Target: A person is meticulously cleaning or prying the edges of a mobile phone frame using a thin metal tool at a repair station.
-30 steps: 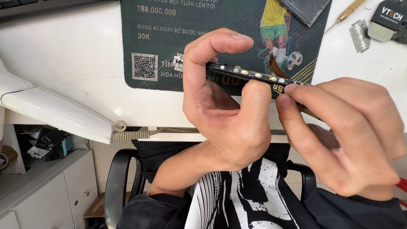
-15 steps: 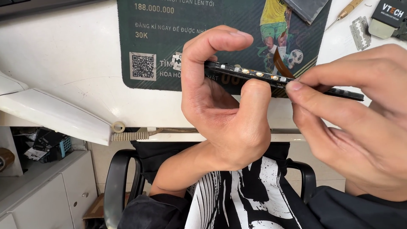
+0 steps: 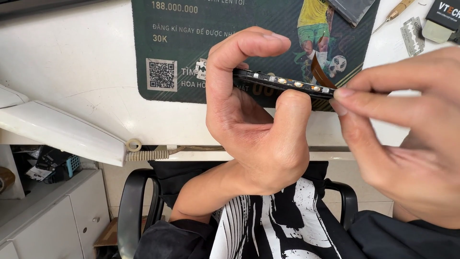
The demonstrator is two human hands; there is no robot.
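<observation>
My left hand [image 3: 254,129] holds a thin black phone part [image 3: 282,84] edge-on between forefinger and thumb, above the desk's front edge. Small metal contacts line its upper edge, and a brown flex ribbon [image 3: 320,72] sticks up near its right end. My right hand [image 3: 402,139] pinches the right end of the part between thumb and forefinger tips.
A dark green printed mat [image 3: 201,48] lies on the white desk [image 3: 72,72]. At the far right lie a razor blade [image 3: 412,36], a wooden-handled screwdriver [image 3: 394,13] and a small black box [image 3: 443,19]. A white lamp arm [image 3: 57,129] crosses left. Below are a black chair [image 3: 139,211] and white drawers [image 3: 48,220].
My right hand has slid rightward along the part and now pinches only its right tip. The left hand's grip has stayed the same.
</observation>
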